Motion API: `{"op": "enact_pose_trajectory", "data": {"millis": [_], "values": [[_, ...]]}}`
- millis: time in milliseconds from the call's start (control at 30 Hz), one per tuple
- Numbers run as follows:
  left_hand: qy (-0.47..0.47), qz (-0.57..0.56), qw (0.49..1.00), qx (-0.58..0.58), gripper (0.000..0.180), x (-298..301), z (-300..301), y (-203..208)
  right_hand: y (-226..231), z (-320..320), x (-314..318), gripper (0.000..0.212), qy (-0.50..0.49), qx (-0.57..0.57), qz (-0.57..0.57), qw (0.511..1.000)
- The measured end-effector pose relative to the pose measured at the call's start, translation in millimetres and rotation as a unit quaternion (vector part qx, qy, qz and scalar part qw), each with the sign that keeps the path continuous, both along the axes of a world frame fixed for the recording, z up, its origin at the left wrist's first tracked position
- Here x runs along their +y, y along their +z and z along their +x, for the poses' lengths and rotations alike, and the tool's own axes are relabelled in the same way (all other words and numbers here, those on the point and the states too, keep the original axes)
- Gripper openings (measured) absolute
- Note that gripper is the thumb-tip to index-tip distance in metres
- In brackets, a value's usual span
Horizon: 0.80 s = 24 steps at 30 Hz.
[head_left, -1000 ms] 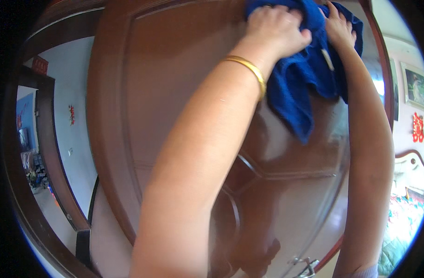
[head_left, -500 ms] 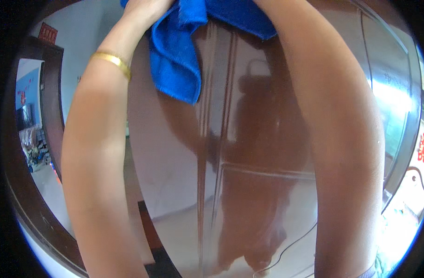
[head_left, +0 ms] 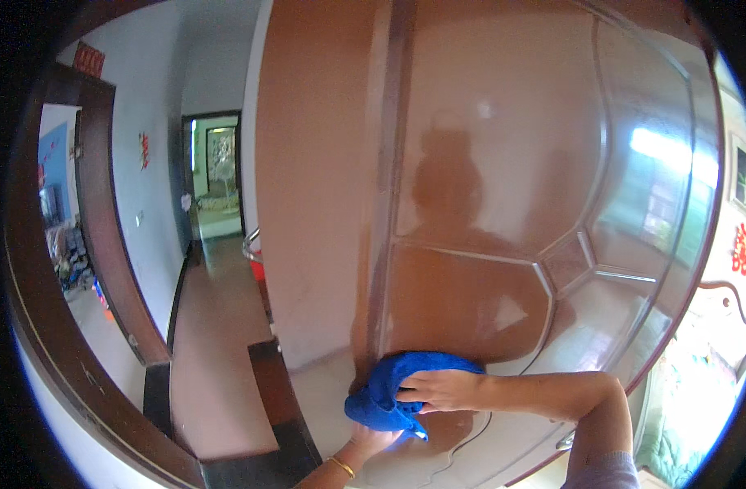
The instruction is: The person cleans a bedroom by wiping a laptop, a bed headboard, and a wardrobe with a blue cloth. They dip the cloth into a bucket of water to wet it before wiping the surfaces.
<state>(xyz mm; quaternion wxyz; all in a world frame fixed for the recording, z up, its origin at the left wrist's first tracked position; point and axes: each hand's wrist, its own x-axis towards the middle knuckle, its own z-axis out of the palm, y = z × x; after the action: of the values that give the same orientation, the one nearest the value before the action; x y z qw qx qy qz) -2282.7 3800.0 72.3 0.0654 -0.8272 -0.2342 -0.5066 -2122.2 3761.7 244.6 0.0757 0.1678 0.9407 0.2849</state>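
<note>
A blue towel (head_left: pixel 381 391) lies bunched against the lower part of a glossy brown wooden door (head_left: pixel 479 187) in front of me. My right hand (head_left: pixel 438 389) comes in from the right with a bent elbow and presses the towel to the door, its fingers curled into the folds. From below, my left hand (head_left: pixel 375 438), with a gold bracelet (head_left: pixel 341 467) at the wrist, grips the towel's lower left part; its fingertips are hidden in the cloth. The door's raised panel mouldings and a dark reflection show above both hands.
A hallway floor (head_left: pixel 218 326) runs off at the left, beside a dark door frame (head_left: pixel 104 236). At lower right are a metal door handle (head_left: pixel 565 440) and a bed with a green cover (head_left: pixel 675 432). A thin dark cable-like line (head_left: pixel 463 444) curves below the towel.
Both hands have moved with the blue towel from the top of the view down to the lower part of the door. More of the hallway and the upper door panels show now.
</note>
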Motion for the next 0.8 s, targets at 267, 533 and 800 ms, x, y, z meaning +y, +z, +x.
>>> {"op": "enact_pose_trajectory", "data": {"millis": [267,533,800], "values": [[0.204,0.153,0.965,-0.061,0.068,48,22,235,220,19,5,0.059,-0.014,0.190,0.321,0.928],[0.220,0.326,0.908,-0.145,0.050,-27,101,521,389,96,-74,0.060,-0.185,0.426,0.565,0.682],[0.073,0.357,0.926,-0.097,0.039,-55,186,410,220,207,-84,0.056,-0.160,0.367,0.676,0.619]]}}
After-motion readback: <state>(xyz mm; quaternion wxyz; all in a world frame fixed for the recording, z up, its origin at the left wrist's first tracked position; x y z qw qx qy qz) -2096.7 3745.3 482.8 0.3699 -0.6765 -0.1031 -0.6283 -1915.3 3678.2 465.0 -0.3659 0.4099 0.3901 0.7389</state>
